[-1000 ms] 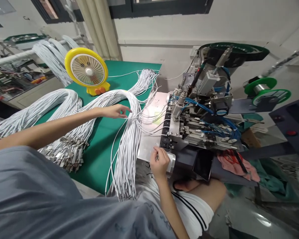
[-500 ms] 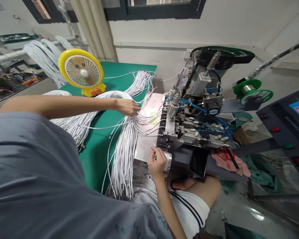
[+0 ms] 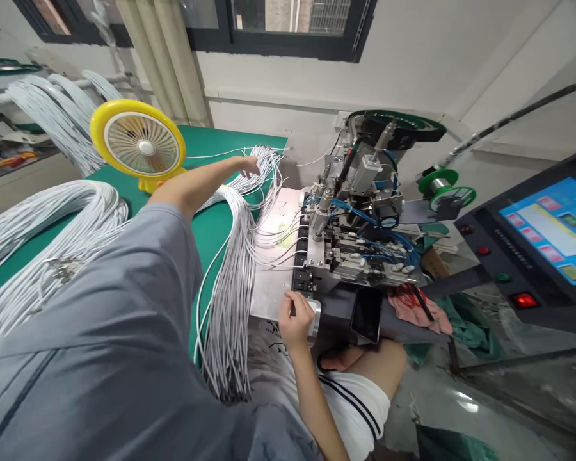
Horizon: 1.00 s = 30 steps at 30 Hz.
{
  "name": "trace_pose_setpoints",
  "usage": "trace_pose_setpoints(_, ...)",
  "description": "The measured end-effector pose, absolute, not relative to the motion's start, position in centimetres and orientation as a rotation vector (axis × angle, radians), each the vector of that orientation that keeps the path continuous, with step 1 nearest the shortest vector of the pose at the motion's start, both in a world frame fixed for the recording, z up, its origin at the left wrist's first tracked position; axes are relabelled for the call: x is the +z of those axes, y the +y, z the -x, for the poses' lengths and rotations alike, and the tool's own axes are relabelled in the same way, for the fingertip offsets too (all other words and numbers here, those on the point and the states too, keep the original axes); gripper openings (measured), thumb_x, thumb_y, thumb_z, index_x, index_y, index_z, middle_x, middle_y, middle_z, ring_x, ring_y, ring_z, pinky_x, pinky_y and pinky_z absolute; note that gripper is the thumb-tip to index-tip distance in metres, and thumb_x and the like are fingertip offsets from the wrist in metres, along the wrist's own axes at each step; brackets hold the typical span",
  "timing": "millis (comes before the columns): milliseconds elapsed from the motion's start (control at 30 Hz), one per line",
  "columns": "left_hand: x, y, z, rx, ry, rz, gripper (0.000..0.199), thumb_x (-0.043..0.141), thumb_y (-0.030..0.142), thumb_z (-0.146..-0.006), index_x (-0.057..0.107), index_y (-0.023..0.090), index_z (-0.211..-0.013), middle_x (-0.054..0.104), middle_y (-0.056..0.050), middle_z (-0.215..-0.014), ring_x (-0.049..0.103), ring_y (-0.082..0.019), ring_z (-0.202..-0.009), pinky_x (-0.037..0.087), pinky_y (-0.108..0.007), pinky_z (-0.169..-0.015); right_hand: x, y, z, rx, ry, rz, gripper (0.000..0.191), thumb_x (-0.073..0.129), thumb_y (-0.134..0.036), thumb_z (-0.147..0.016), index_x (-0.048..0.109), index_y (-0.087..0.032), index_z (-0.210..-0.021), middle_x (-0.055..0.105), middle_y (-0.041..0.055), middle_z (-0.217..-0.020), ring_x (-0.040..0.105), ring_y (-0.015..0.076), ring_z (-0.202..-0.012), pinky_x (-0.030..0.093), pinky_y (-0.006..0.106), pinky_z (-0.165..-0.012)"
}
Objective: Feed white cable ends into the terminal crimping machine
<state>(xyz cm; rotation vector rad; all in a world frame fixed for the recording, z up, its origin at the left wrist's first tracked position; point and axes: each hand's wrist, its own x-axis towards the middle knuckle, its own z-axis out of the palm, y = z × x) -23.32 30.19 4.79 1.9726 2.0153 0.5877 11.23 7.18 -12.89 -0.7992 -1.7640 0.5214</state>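
Observation:
My left hand (image 3: 250,166) reaches over the far bundle of white cables (image 3: 267,157) on the green table; its fingers touch or hover at the cable ends, and what they hold is too small to tell. My right hand (image 3: 296,317) is closed at the near edge of the pale metal plate (image 3: 269,291), fingers curled; whether something small is inside is hidden. A large white cable bundle (image 3: 230,288) hangs over the table edge beside the plate. Several single cables run across the plate into the black slotted edge (image 3: 301,256) of the machine (image 3: 336,224).
A yellow fan (image 3: 146,147) stands on the green table (image 3: 206,253). More white cables (image 3: 91,211) lie at the left. A phone (image 3: 366,314) and pink cloth (image 3: 420,308) lie right of my right hand. A control screen (image 3: 552,230) stands at the right.
My left hand has moved from the near bundle across the plate's left edge, away to the far bundle. My right hand stays by the plate. The view has shifted, showing more of the screen.

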Motion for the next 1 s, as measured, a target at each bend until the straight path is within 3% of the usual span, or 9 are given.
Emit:
trace_pose_setpoints(167, 1.6, 26.9, 23.1, 0.308, 2.085, -1.968, 0.047, 0.048, 0.05, -0.087, 0.061, 0.009, -0.067, 0.057, -0.006, -0.053, 0.053, -0.013, -0.053, 0.036, -0.025, -0.056, -12.8, 7.1, -11.1, 0.496, -1.783, 0.779, 0.018, 0.045, -0.007, -0.082, 0.061, -0.015, -0.082, 0.061, 0.0059, -0.068, 0.058, 0.0165, -0.066, 0.048, 0.029, -0.062)
trace_pose_setpoints(300, -1.6, 23.7, 20.7, 0.132, 1.919, -2.059, 0.043, 0.06, 0.057, -0.072, 0.067, 0.015, -0.064, 0.06, -0.003, -0.056, 0.053, -0.013, -0.057, 0.031, -0.024, -0.055, -12.9, 7.1, -10.9, 0.459, -1.816, 0.781, 0.019, 0.044, -0.007, -0.081, 0.061, -0.015, -0.083, 0.062, 0.0059, -0.068, 0.058, 0.0166, -0.065, 0.048, 0.029, -0.062)
trace_pose_setpoints(400, -2.8, 22.8, 19.0, 0.037, 1.735, -2.064, 0.033, 0.068, 0.048, -0.064, 0.07, 0.016, -0.066, 0.064, -0.002, -0.06, 0.052, -0.012, -0.056, 0.032, -0.023, -0.055, -12.9, 7.1, -10.9, 0.46, -1.833, 0.783, 0.019, 0.044, -0.007, -0.081, 0.061, -0.015, -0.084, 0.061, 0.0058, -0.068, 0.058, 0.0164, -0.066, 0.047, 0.029, -0.061)
trace_pose_setpoints(567, -2.5, 24.4, 18.4, 0.052, 1.591, -2.022, 0.038, 0.056, 0.044, -0.076, 0.071, 0.01, -0.07, 0.065, -0.008, -0.062, 0.049, -0.012, -0.051, 0.034, -0.024, -0.051, -12.9, 7.0, -10.9, 0.459, -1.826, 0.79, 0.019, 0.044, -0.007, -0.081, 0.061, -0.016, -0.083, 0.062, 0.006, -0.069, 0.059, 0.0166, -0.067, 0.047, 0.029, -0.062)
trace_pose_setpoints(733, -2.4, 25.4, 18.1, -0.018, 1.461, -1.989, 0.023, 0.069, 0.034, -0.063, 0.072, 0.012, -0.063, 0.064, -0.005, -0.056, 0.049, -0.011, -0.049, 0.035, -0.023, -0.049, -12.9, 7.0, -10.9, 0.459, -1.822, 0.791, 0.019, 0.044, -0.008, -0.081, 0.061, -0.015, -0.083, 0.062, 0.0061, -0.068, 0.058, 0.0165, -0.065, 0.048, 0.029, -0.061)
trace_pose_setpoints(867, -2.1, 25.9, 17.9, 0.011, 1.468, -1.966, 0.028, 0.063, 0.036, -0.07, 0.073, 0.011, -0.069, 0.061, -0.006, -0.053, 0.046, -0.01, -0.045, 0.032, -0.024, -0.044, -13.0, 7.0, -10.8, 0.442, -1.828, 0.784, 0.019, 0.044, -0.008, -0.081, 0.062, -0.015, -0.083, 0.062, 0.0062, -0.069, 0.058, 0.0166, -0.066, 0.048, 0.03, -0.063)
trace_pose_setpoints(1000, -2.5, 26.2, 17.5, -0.077, 1.402, -1.966, 0.017, 0.072, 0.029, -0.058, 0.073, 0.014, -0.064, 0.061, -0.004, -0.052, 0.048, -0.011, -0.047, 0.035, -0.023, -0.045, -13.0, 7.0, -10.8, 0.448, -1.83, 0.791, 0.019, 0.044, -0.008, -0.082, 0.061, -0.015, -0.083, 0.061, 0.0057, -0.068, 0.056, 0.016, -0.064, 0.047, 0.029, -0.062)
